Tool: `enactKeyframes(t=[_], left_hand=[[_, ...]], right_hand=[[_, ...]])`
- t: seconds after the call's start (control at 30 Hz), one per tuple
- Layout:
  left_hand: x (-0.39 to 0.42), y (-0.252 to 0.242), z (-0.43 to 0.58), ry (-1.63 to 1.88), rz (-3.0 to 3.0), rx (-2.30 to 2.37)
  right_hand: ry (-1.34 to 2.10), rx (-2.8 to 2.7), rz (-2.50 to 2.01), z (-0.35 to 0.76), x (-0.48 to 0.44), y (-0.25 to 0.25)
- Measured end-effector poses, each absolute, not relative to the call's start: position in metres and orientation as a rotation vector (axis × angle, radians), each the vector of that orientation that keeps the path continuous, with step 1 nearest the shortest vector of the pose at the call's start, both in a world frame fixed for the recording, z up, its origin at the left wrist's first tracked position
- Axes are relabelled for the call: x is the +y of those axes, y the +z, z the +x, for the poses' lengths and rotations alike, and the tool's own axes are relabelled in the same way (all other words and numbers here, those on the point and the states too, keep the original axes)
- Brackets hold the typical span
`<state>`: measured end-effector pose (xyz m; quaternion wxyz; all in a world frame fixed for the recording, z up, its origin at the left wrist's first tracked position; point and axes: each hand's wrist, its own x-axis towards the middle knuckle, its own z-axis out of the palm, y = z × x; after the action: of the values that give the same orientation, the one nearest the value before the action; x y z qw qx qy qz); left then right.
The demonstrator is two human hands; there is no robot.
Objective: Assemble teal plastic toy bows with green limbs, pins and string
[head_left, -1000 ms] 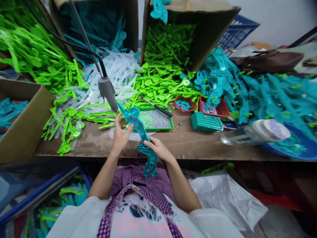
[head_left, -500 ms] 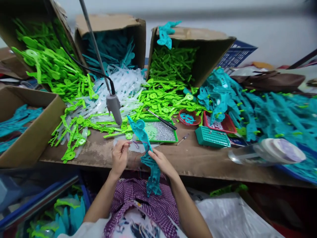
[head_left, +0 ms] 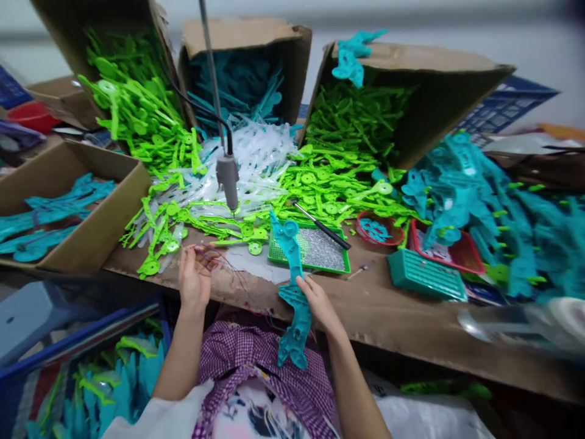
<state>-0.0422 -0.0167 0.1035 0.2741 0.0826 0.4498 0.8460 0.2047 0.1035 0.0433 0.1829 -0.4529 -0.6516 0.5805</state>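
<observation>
My right hand (head_left: 319, 300) grips a long teal plastic half-shell (head_left: 292, 268) at its middle, thumb on top. The shell's hollow, ribbed side faces me, and its lower end hangs over my lap. Off to the left, over the bench edge, my left hand (head_left: 195, 275) has its fingers curled round thin dark red and purple wires (head_left: 231, 268). These trail loosely rightward and down toward the shell; whether they are fixed to it I cannot tell. Behind the shell lies a green tray (head_left: 338, 270) of small silver screws. A grey electric screwdriver (head_left: 227, 177) hangs to its left.
Tipped cardboard boxes (head_left: 247, 29) spill green, teal and clear parts onto the wooden bench (head_left: 365, 305). An open carton (head_left: 95, 225) at left holds teal pieces. Right of the tray are a red bowl (head_left: 386, 242), a teal basket (head_left: 425, 277) and piled shells (head_left: 470, 177). A blurred clear bottle (head_left: 516, 326) lies at right.
My left hand has moved left, away from the shell, drawing the wires out with it. My right hand still holds the shell. The whole view has swung left.
</observation>
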Motion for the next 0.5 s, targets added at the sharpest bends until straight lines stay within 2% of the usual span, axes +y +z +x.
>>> enactKeyframes(t=[0.2,0.33,0.5], left_hand=[[-0.031,0.08,-0.047,2.164,0.173,1.338],[-0.04,0.06,-0.05,2.16,0.121,1.438],[-0.04,0.041,-0.048,2.189,0.033,1.473]], right_hand=[[1.682,-1.845,-1.277,0.204,0.104,0.036],[1.679,-2.085,-1.174,0.199,0.104,0.057],[1.318,-2.634,-0.969,0.153,0.109,0.09]])
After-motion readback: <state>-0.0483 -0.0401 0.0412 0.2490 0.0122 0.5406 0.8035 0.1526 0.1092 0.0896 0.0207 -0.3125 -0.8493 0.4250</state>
